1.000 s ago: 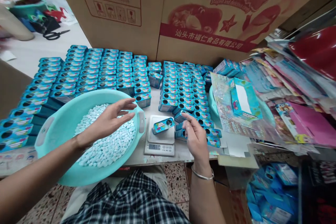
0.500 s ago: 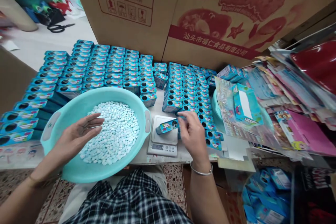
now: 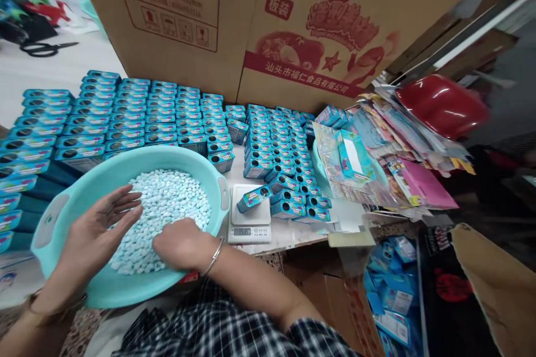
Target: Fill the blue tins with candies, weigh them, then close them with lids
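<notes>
A turquoise basin [image 3: 75, 189] full of small pale-blue tablets [image 3: 167, 203] sits in front of me. My left hand [image 3: 98, 234] rests open, palm up, over the tablets at the basin's left. My right hand [image 3: 180, 244] reaches across into the tablets with its fingers curled down into them; whether they hold any is hidden. To the right of the basin stands a small white scale [image 3: 251, 223] with one blue box [image 3: 254, 198] lying on its pan.
Rows of matching small blue boxes [image 3: 138, 117] cover the table behind the basin and scale. Big cardboard cartons [image 3: 251, 17] wall the back. A second basin with packaging sheets [image 3: 352, 173] lies at right, and a bag of blue packs [image 3: 393, 290] below.
My right hand let go of the box on the scale and swung left into the basin's tablets. My left hand shifted left and turned palm up. The view drifted right.
</notes>
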{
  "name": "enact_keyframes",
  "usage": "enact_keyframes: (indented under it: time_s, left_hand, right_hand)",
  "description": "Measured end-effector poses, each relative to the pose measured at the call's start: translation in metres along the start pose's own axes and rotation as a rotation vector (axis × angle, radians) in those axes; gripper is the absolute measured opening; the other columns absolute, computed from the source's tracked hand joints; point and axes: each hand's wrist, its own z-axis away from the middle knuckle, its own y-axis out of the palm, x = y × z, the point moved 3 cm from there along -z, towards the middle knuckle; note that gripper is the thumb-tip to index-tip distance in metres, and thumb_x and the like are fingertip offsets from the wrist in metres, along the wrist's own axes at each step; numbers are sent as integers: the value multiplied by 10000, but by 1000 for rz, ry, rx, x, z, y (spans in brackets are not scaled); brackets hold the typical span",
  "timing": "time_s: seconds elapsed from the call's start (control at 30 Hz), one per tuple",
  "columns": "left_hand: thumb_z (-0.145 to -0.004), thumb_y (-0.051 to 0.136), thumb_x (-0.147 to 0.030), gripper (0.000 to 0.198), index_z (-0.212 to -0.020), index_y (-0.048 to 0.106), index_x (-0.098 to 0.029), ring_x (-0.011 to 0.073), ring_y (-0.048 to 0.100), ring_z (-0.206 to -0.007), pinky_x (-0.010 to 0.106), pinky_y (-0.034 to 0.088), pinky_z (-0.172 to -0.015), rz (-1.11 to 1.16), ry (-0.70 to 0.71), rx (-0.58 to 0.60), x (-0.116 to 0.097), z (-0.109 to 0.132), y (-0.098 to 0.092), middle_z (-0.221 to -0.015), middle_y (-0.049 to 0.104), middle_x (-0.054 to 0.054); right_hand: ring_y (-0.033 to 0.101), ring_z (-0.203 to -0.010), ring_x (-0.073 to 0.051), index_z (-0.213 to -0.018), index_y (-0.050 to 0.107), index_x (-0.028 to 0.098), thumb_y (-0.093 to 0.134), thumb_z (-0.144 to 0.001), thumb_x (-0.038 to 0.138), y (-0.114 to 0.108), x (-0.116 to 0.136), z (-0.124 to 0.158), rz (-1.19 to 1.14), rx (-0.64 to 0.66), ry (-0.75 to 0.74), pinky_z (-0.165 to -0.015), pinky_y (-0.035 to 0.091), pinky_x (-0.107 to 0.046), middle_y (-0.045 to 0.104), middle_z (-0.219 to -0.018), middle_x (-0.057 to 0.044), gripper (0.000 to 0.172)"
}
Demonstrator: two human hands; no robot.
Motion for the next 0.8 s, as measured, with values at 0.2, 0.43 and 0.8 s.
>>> enact_keyframes:
  time_s: [0.2, 0.43, 0.8]
  left_hand:
    - [-780, 667, -526, 643, -1340, 477, -271, 266, 628, -1121, 426, 505, -1005, 146, -45, 32, 2, 1, 0, -1235, 649, 56]
    - [-786, 648, -557, 652, -1341, 472, -263, 271, 628, -1122, 430, 512, -993, 145, -73, 59, 6, 3, 1, -1240, 648, 73]
    - [-783, 630, -566, 618, -1326, 487, -307, 245, 657, -1054, 387, 528, -963, 1, -14, 60, -7, 1, -3, -1191, 670, 18]
  right_hand:
    - [660, -830, -236, -980, 638, 132, 423, -902, 153, -2, -1, 10, 28, -205, 1, -642, 540, -355, 693, -972, -104, 229]
    - [607, -915, -164, -985, 635, 191, 422, -988, 262, -39, -34, 104, -219, -690, 132, -813, 479, -276, 664, -945, -51, 224]
    - [608, -861, -192, -1048, 691, 227, 495, -950, 304, -46, -131, 214, -271, -1029, 586, -783, 442, -313, 668, -936, -57, 232]
